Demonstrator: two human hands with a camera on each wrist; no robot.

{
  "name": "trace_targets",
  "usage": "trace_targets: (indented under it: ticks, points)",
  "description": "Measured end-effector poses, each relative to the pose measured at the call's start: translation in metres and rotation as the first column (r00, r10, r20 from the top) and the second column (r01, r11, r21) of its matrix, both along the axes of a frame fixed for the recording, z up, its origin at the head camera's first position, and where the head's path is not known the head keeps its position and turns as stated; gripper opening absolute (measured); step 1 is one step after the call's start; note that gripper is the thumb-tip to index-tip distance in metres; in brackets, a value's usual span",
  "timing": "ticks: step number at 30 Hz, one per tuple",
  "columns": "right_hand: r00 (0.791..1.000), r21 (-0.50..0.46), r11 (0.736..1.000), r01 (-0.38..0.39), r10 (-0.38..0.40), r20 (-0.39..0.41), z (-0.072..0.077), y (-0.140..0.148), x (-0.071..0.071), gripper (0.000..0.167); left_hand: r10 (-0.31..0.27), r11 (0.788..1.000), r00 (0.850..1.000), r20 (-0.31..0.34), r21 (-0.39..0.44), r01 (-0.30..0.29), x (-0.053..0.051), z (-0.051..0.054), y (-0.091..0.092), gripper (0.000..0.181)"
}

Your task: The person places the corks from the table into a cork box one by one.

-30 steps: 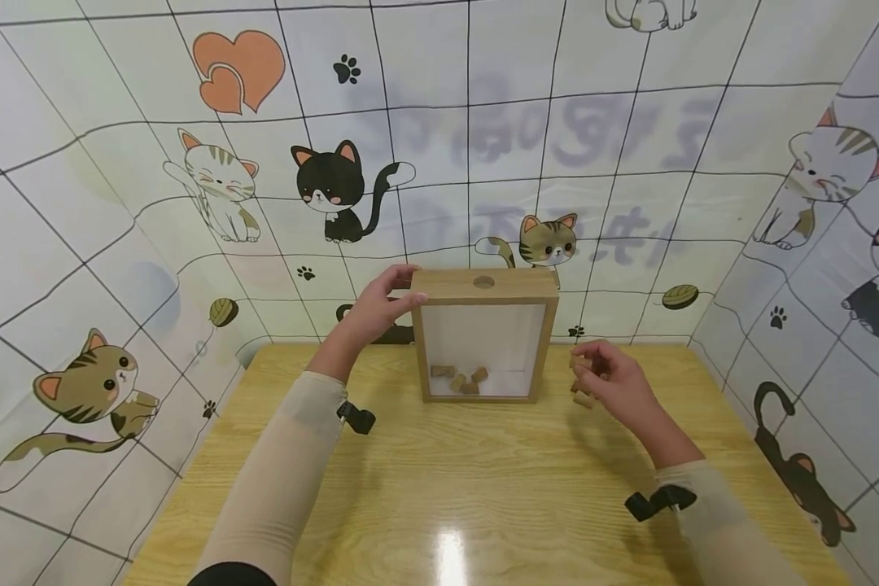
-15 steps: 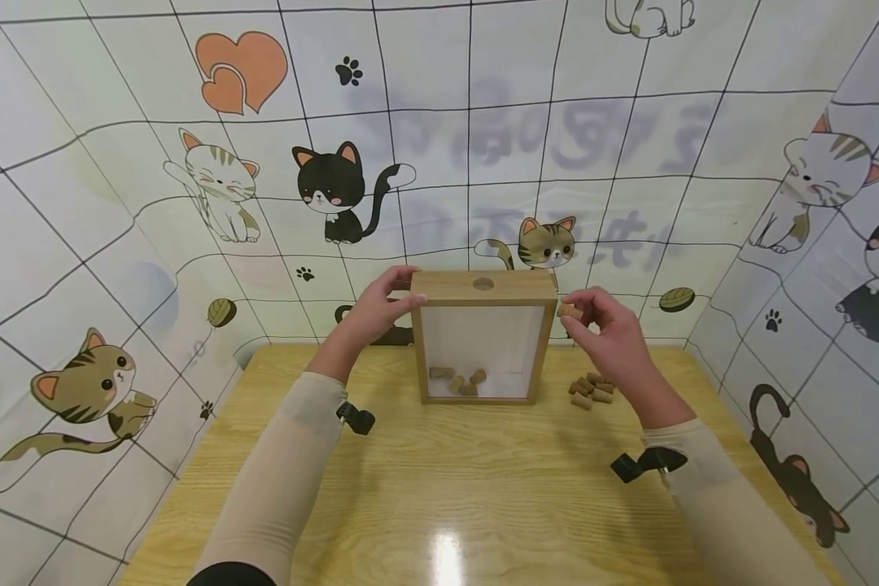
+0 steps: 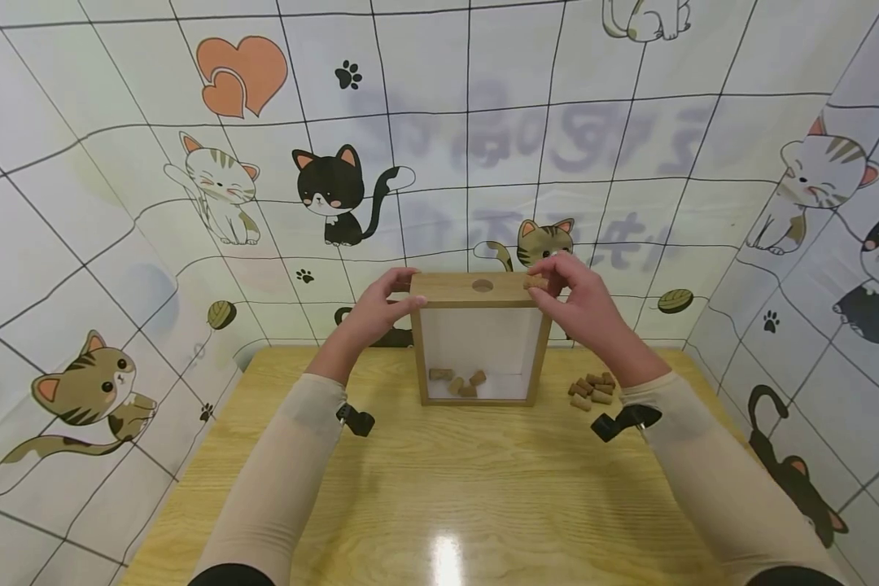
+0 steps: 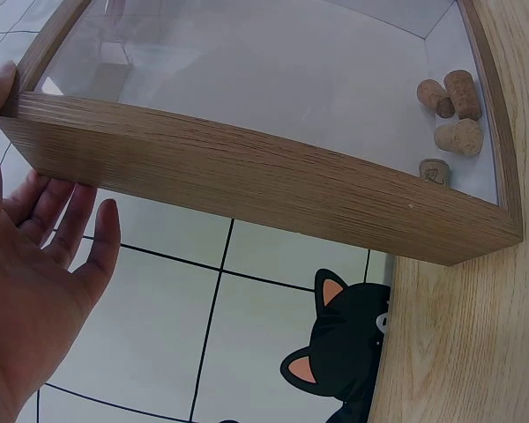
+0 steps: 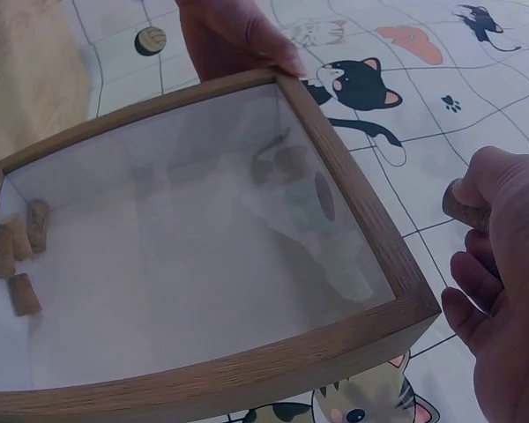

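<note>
A shallow wooden box (image 3: 450, 290) with a clear front stands upright at the back of the table. Its top has a round hole (image 3: 483, 286). Several corks (image 4: 458, 106) lie inside on its bottom. My left hand (image 3: 372, 309) holds the box's upper left corner, thumb at the front and the other fingers behind. Between thumb and fingers my right hand (image 3: 582, 297) pinches a cork (image 5: 463, 205), above the right end of the box top and right of the hole. Its far end is hidden by the fingers.
Several loose corks (image 3: 593, 391) lie in a pile on the wooden table (image 3: 410, 488), right of the box. Just behind the box hangs a white gridded sheet (image 3: 432, 187) printed with cats, which also runs along both sides.
My right hand has picked a cork from the pile, lifted it and carried it left to above the box's right end. My left hand stays at the corner.
</note>
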State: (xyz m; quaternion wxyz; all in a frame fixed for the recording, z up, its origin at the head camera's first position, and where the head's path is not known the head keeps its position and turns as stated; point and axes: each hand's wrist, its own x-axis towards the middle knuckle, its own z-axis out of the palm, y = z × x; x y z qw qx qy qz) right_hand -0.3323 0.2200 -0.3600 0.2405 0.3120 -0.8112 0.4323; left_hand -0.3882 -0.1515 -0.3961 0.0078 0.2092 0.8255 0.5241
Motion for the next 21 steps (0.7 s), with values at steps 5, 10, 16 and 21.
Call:
trace_targets:
  ticks: [5,10,16,21]
  points:
    - [1.0,0.046,0.999,-0.004,0.003,0.017,0.011,-0.005,-0.014,0.02,-0.002,1.0,1.0,0.009,0.012,0.002,-0.001,0.0,0.0,0.07]
    - [0.997,0.065,0.998,-0.002,-0.003,0.073,0.018,-0.011,-0.021,0.022,-0.009,1.0,1.0,0.008,0.024,0.009,-0.002,-0.001,0.001,0.068]
    - [0.989,0.098,0.995,-0.029,0.014,0.148,0.023,-0.02,-0.03,0.024,-0.008,1.0,1.0,0.002,0.029,0.008,-0.003,-0.001,0.001,0.067]
    - [0.982,0.136,0.987,-0.086,0.06,0.18,0.023,-0.026,-0.037,0.022,-0.003,1.0,1.0,0.006,0.025,0.003,-0.002,-0.001,-0.001,0.067]
